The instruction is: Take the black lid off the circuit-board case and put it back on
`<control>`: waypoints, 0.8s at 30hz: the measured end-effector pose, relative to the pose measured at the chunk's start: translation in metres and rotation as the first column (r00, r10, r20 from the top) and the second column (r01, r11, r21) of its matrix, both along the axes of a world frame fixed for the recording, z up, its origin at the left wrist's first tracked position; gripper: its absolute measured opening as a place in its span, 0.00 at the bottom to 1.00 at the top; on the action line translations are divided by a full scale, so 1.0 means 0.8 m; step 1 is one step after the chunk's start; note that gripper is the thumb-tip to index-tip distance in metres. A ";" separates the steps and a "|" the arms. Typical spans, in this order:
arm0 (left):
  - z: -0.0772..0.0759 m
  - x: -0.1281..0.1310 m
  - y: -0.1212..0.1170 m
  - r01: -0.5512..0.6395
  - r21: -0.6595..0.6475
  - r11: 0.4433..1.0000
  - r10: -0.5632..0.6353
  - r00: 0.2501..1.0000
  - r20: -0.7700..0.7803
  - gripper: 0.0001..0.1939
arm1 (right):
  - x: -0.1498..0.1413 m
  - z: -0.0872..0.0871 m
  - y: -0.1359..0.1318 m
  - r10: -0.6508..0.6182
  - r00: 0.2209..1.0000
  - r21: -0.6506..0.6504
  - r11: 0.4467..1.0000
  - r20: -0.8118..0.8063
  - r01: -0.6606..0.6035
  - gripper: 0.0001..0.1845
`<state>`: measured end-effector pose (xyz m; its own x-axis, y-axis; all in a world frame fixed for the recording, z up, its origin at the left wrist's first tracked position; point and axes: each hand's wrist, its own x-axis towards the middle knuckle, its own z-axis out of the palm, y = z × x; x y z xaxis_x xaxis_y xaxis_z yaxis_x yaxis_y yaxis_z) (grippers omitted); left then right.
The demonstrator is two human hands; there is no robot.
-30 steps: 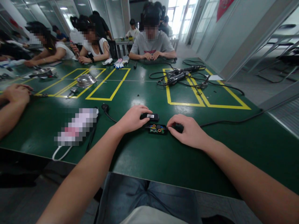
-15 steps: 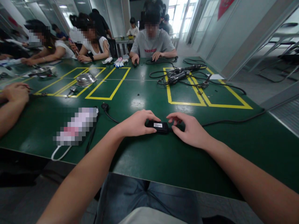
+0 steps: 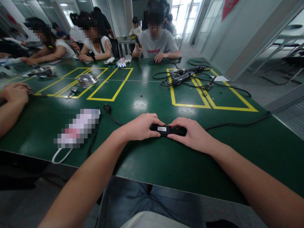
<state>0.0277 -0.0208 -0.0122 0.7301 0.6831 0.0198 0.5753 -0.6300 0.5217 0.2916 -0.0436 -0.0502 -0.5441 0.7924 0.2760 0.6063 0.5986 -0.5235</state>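
Note:
A small black plastic box (image 3: 166,129) with a white label lies on the green table (image 3: 166,158) just in front of me. My left hand (image 3: 140,127) grips its left end, fingers curled over the top and thumb on the near side. My right hand (image 3: 193,136) presses on its right end, fingers closed over it. A black cable (image 3: 237,123) runs off from the box to the right. The circuit board inside is hidden under the lid.
A blurred-out object with a white strap (image 3: 76,128) lies to my left, beside a black plug (image 3: 107,108). Cables and tools (image 3: 185,77) fill a yellow-taped box farther back. A metal bowl (image 3: 86,80) stands left. Another person's hand (image 3: 14,93) rests far left; several people sit opposite.
The black lid, which lay apart behind the open base with its circuit board showing, now sits on the base. Both my hands have closed in on the box ends.

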 end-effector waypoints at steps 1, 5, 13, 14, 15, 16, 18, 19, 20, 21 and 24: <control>0.000 0.001 -0.001 0.007 0.019 1.000 -0.006 1.000 -0.012 0.20 | 0.001 0.000 0.001 0.005 1.000 0.014 1.000 0.011 -0.005 0.09; 0.003 0.003 -0.004 0.023 0.096 0.995 -0.015 0.997 -0.079 0.20 | 0.003 0.000 0.002 0.024 0.999 0.047 0.999 0.049 -0.026 0.10; 0.005 0.002 -0.005 0.028 0.081 0.996 -0.021 0.996 -0.090 0.20 | 0.000 -0.003 0.000 0.020 1.000 -0.009 1.000 0.004 -0.020 0.11; 0.005 0.002 -0.005 0.024 0.069 0.997 -0.018 0.996 -0.085 0.20 | -0.001 -0.004 0.000 0.017 1.000 -0.005 1.000 0.012 -0.017 0.12; 0.004 0.002 -0.005 0.023 0.058 0.998 -0.018 0.997 -0.080 0.21 | -0.003 -0.005 0.000 0.014 1.000 0.006 1.000 0.025 -0.014 0.13; 0.004 0.001 -0.006 0.025 0.050 0.998 -0.022 0.997 -0.076 0.22 | -0.004 -0.006 0.000 0.011 0.999 0.018 1.000 0.041 -0.011 0.14; 0.003 0.000 -0.008 0.048 0.054 0.997 -0.044 0.996 -0.077 0.24 | -0.005 -0.007 -0.001 0.007 0.998 0.037 0.999 0.066 -0.009 0.16; 0.003 0.000 -0.009 0.066 0.062 0.996 -0.060 0.995 -0.084 0.24 | -0.006 -0.008 -0.001 0.006 0.998 0.038 0.999 0.070 -0.009 0.16; 0.003 0.000 -0.010 0.083 0.071 0.994 -0.076 0.993 -0.095 0.24 | -0.006 -0.009 -0.001 0.008 0.998 0.035 0.999 0.066 -0.010 0.17; 0.002 0.000 -0.012 0.100 0.080 0.992 -0.091 0.990 -0.108 0.24 | -0.006 -0.009 -0.001 0.011 0.998 0.028 1.000 0.057 -0.013 0.18; 0.002 0.001 -0.015 0.130 0.106 0.986 -0.114 0.983 -0.145 0.25 | -0.006 -0.011 0.000 0.011 1.000 0.007 1.000 0.017 -0.011 0.21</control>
<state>0.0286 -0.0331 -0.0102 0.8091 0.5875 -0.0142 0.5515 -0.7508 0.3635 0.2870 -0.0437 -0.0591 -0.5576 0.7843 0.2719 0.6082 0.6089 -0.5093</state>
